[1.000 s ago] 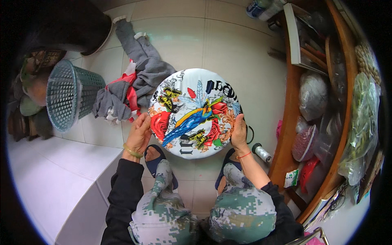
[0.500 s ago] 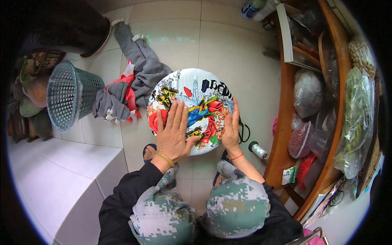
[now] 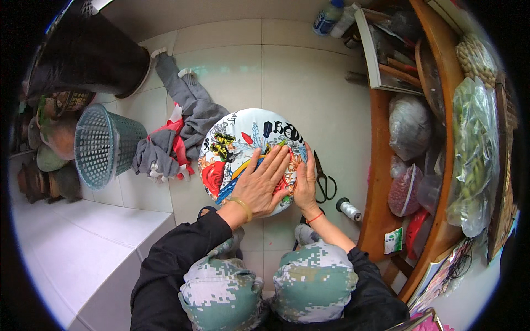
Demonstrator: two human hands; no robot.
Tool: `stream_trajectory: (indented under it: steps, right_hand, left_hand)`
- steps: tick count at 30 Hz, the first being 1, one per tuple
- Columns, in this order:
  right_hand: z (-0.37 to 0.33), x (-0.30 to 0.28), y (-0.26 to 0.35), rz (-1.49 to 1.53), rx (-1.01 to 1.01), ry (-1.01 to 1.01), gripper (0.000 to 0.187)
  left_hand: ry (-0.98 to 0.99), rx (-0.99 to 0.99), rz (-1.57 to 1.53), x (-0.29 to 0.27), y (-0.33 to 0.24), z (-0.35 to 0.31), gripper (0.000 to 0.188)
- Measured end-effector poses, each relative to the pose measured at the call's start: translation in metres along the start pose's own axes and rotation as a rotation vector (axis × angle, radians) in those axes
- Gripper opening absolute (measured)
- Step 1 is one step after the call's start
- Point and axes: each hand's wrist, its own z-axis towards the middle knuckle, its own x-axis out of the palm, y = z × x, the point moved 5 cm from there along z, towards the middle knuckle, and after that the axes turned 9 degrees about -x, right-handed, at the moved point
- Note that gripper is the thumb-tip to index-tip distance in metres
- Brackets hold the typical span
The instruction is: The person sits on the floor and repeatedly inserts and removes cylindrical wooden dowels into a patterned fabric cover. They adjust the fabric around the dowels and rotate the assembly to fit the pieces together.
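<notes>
A round, drum-like piece (image 3: 212, 179) stands in front of my knees, covered in white cloth printed with red flowers, butterflies, blue feathers and dark lettering. It looks like a covered stool top, though what lies beneath the cloth is hidden. My left hand (image 3: 264, 182) is pressed flat over its middle and right part, fingers stretched out. Along the right rim rests my right hand (image 3: 305, 187), its fingers straight and its thumb on the cloth. Black scissors (image 3: 326, 187) lie on the floor just beyond that hand. Nearer me is a spool of white thread (image 3: 349, 209).
Left of the round piece lie grey and red cloths (image 3: 190, 105), beside a tipped green plastic basket (image 3: 96, 146). A dark bin (image 3: 94, 52) stands at the far left, with a white ledge (image 3: 105, 226) nearer. Wooden shelving (image 3: 381, 160) with bagged goods runs along the right.
My left hand has slid right across the printed cloth, closer to my right hand. The right hand stays at the rim. The whole view has shifted slightly.
</notes>
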Motion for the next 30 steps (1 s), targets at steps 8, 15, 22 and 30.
stream_trajectory:
  steps: [8, 15, 22, 30]
  right_hand:
    - [-0.009, -0.005, -0.013, 0.010, 0.031, 0.009, 0.069]
    - [-0.004, -0.020, -0.005, -0.113, 0.130, 0.029, 0.077]
    - [0.058, 0.015, 0.098, -1.027, -0.410, 0.108, 0.074]
    - [0.076, 0.130, 0.053, -1.009, -0.555, 0.726, 0.084]
  left_hand:
    - [-0.083, 0.137, 0.061, 0.007, -0.014, 0.045, 0.078]
    - [0.050, 0.180, -0.190, 0.008, -0.019, 0.088, 0.065]
    - [-0.591, -0.400, -0.254, -0.059, 0.097, 0.025, 0.059]
    - [-0.520, -0.718, -0.371, -0.002, 0.172, -0.010, 0.038]
